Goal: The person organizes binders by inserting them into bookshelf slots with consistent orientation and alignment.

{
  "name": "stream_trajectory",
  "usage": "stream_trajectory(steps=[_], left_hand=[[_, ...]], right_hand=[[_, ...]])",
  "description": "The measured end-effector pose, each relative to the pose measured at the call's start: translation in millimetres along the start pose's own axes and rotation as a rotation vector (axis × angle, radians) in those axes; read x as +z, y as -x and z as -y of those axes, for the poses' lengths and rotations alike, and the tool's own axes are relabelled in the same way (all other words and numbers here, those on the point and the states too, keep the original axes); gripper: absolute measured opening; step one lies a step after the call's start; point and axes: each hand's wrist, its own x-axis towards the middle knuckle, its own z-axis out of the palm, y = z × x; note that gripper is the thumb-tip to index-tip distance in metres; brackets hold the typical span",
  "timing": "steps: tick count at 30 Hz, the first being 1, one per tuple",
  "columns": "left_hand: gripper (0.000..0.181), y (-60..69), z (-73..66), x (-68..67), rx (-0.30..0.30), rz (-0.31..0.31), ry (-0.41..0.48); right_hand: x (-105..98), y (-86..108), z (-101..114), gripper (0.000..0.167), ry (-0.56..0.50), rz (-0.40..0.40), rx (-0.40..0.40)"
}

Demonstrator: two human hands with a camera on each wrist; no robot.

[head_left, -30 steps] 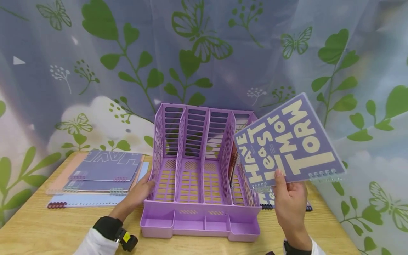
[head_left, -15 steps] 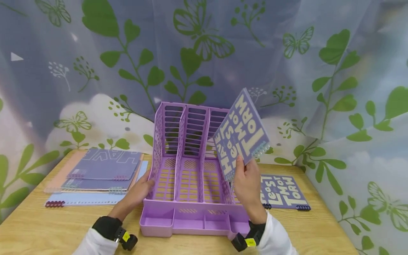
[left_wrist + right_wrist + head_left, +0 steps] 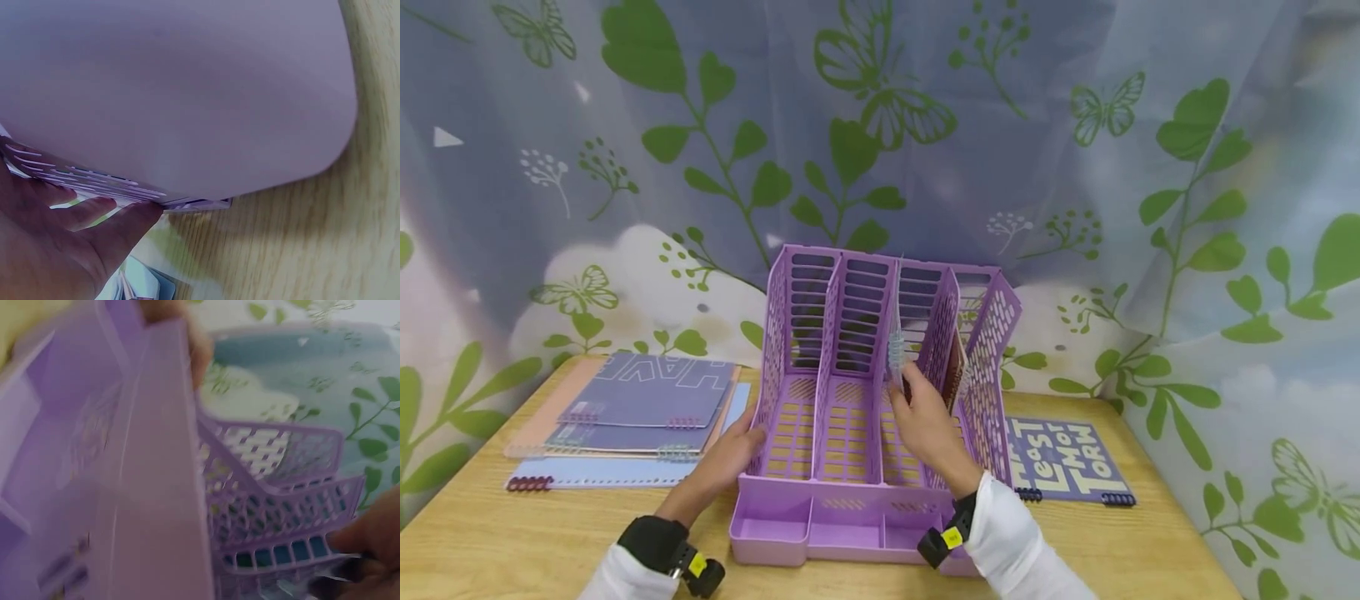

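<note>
A purple desktop file organizer [image 3: 808, 521] with upright slots stands on the table. My left hand [image 3: 730, 454] rests against its left outer wall; in the left wrist view the fingers [image 3: 119, 228] lie fairly straight along the slatted side. My right hand [image 3: 928, 421] pinches a spiral notebook [image 3: 897, 321] by its ringed lower edge. That notebook is upright, seen nearly edge-on, at the third slot from the left, close to the slot's left divider. Its lower part is hidden by the hand. The right wrist view is blurred, with the right hand [image 3: 375, 540] beside the slots.
A reddish-brown notebook [image 3: 955, 371] stands in the rightmost slot. Another lettered purple notebook [image 3: 1067, 458] lies right of the organizer. Several notebooks [image 3: 647, 392] are stacked on the left of the wooden table [image 3: 535, 542]. A printed curtain [image 3: 737, 83] hangs behind.
My right hand has carried the lettered notebook leftward from the right side to the third slot, turning it from face-on to edge-on. The left hand has stayed on the organizer's side.
</note>
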Motion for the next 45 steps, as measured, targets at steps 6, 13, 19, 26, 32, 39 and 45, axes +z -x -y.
stream_trajectory(steps=[6,13,19,26,32,39,45], left_hand=[[0.055,-0.4,0.6,-1.2,0.003,-0.009,-0.011],[0.055,-0.4,0.1,0.6,0.008,-0.005,0.022],[0.054,-1.0,0.0,1.2,0.018,-0.014,0.015],[0.055,-2.1,0.2,0.9,-0.010,-0.016,0.012],[0.054,-1.5,-0.8,0.9,-0.014,0.007,0.020],[0.054,-0.8,-0.5,0.0,-0.001,-0.003,0.017],[0.053,-1.3,-1.5,0.6,-0.005,0.009,0.020]], right_hand=[[8,-10.8,-23,0.059,0.218,0.294,0.107],[13,-11.4,-38,0.054,0.276,0.345,0.051],[8,-1.3,-32,0.048,0.286,0.321,0.079],[-15,24.5,-27,0.041,0.093,0.285,0.044],[-60,57.2,-37,0.038,-0.088,0.221,-0.058],[-105,93.7,-77,0.041,-0.262,-0.025,-0.010],[-128,129.3,-122,0.058,-0.524,-0.139,0.339]])
